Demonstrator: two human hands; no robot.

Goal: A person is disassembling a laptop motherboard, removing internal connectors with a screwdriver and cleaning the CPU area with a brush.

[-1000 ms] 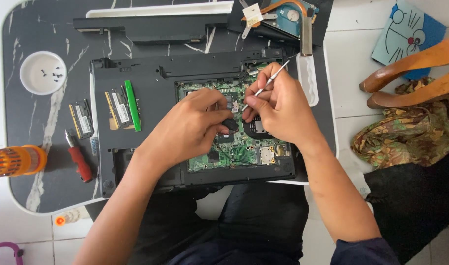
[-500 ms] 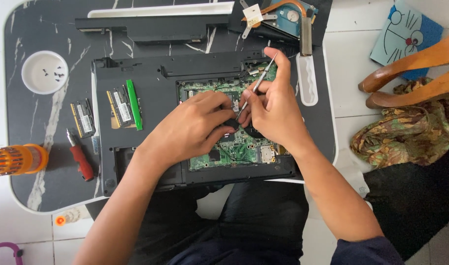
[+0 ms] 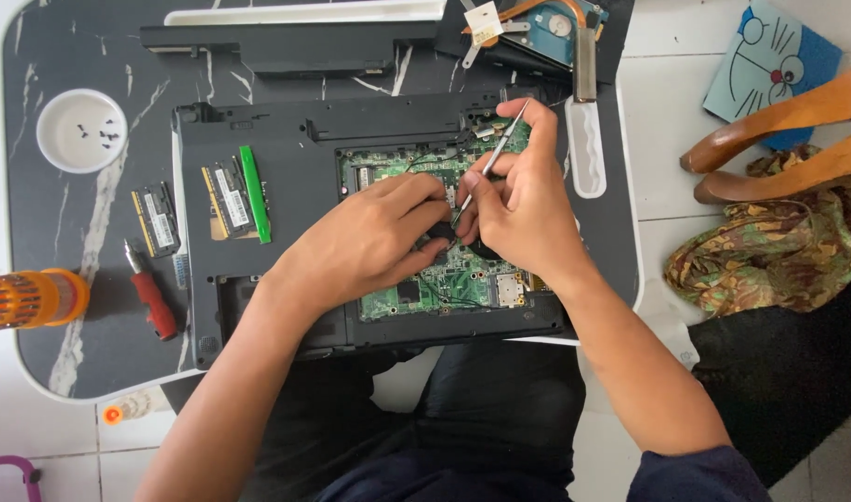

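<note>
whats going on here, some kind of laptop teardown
A person works on an opened laptop on a dark marbled table. The right hand holds a thin metal tool tip-down on the green board; the left hand presses beside it. A red screwdriver and a bowl of screws lie at the left.

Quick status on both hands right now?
Left hand: fingers curled, pressing on the green laptop circuit board; nothing visibly held.
Right hand: closed on thin silver metal tweezers.
</note>
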